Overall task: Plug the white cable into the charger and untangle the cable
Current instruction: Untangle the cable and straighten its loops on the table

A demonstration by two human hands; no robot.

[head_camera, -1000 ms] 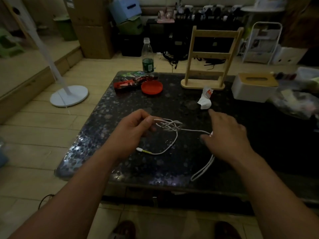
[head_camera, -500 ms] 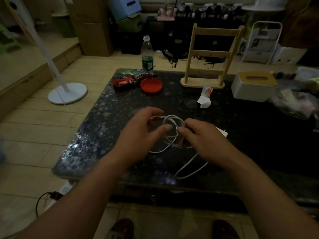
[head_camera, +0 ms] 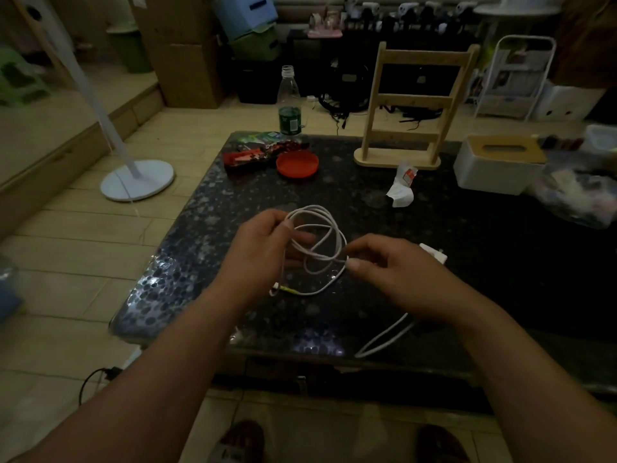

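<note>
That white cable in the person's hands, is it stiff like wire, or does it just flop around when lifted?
Probably floppy: the white cable hangs in loose, uneven loops between the left hand and right hand. It likely weighs little, since pinched fingers alone hold it up. Its free end droops toward the table, so it may swing and snag.
</note>
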